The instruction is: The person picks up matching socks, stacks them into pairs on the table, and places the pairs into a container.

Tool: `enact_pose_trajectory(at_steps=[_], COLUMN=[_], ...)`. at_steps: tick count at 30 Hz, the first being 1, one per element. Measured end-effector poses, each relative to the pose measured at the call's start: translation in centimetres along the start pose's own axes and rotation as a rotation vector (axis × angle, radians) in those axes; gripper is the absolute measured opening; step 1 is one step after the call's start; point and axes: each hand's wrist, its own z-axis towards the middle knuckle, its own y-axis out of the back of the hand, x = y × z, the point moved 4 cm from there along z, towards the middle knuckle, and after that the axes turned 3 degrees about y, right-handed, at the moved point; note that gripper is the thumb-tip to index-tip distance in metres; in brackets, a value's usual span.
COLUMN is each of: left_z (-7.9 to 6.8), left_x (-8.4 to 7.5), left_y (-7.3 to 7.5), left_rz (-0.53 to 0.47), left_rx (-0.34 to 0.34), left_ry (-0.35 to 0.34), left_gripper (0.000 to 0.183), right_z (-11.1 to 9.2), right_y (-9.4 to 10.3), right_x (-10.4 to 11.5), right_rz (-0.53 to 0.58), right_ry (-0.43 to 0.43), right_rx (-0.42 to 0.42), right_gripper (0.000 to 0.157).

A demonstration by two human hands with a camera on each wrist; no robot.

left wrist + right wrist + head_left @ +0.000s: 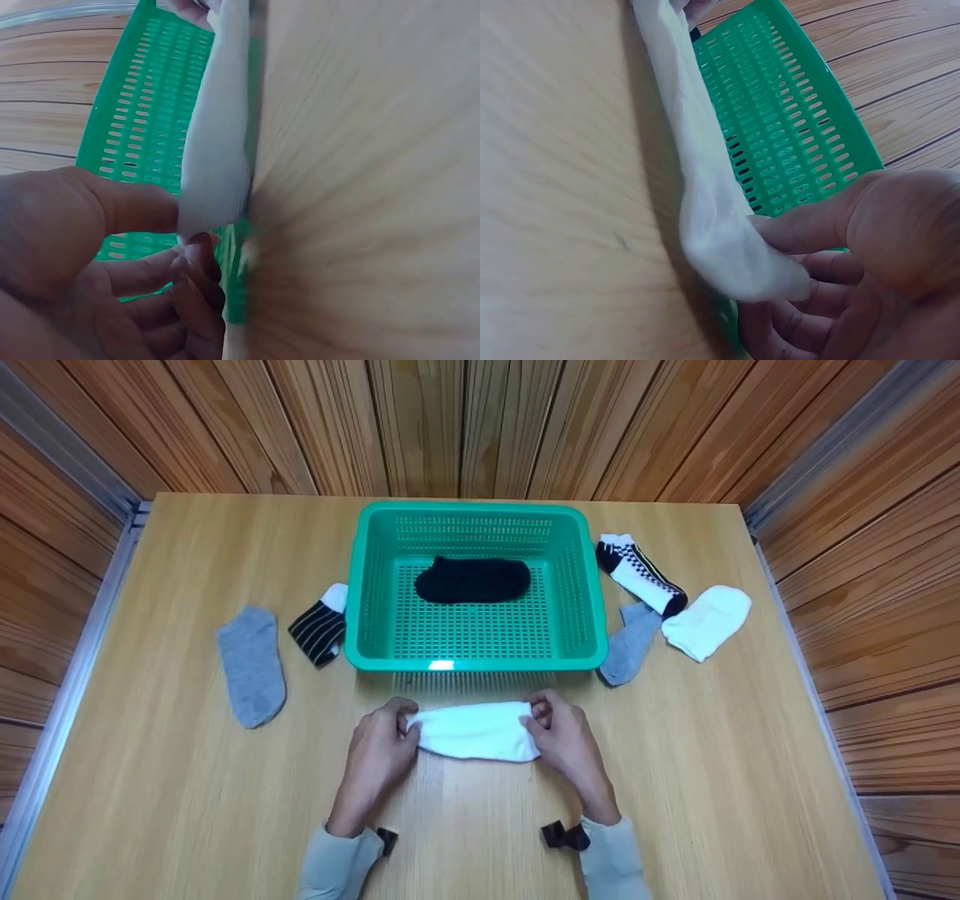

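Observation:
A white sock (476,732) is stretched sideways between both hands, in front of the green basket. My left hand (381,741) pinches its left end between thumb and fingers; the left wrist view shows the ribbed cuff (214,202) there. At the other end my right hand (566,739) pinches the sock, and in the right wrist view the rounded toe part (735,255) lies between thumb and fingers. The green basket (476,664) stands just beyond the hands with a black sock (472,580) lying flat inside it.
Left of the basket lie a grey sock (253,667) and a black-and-white striped sock (319,628). To its right are a checkered black-and-white sock (643,574), another grey sock (631,645) and another white sock (707,622). Wooden panel walls (480,427) border the table (480,840).

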Motion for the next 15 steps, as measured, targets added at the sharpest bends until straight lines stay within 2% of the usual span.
enact_pose_trajectory(at_steps=[5, 10, 15], left_z=[0.2, 0.1, -1.0], left_x=[-0.1, -0.3, -1.2], left_y=[0.0, 0.0, 0.4], left_rz=[0.029, 0.046, 0.077], left_rx=[-0.018, -0.041, -0.122], left_ry=[-0.023, -0.023, -0.06], left_gripper=[0.023, 0.027, 0.035], right_z=[0.0, -0.1, -0.3], right_y=[0.1, 0.2, 0.5], right_x=[0.1, 0.1, 0.1], right_rz=[-0.025, -0.046, -0.045], right_ry=[-0.002, 0.001, -0.008], right_rx=[-0.008, -0.007, -0.009], right_gripper=[0.023, 0.028, 0.033])
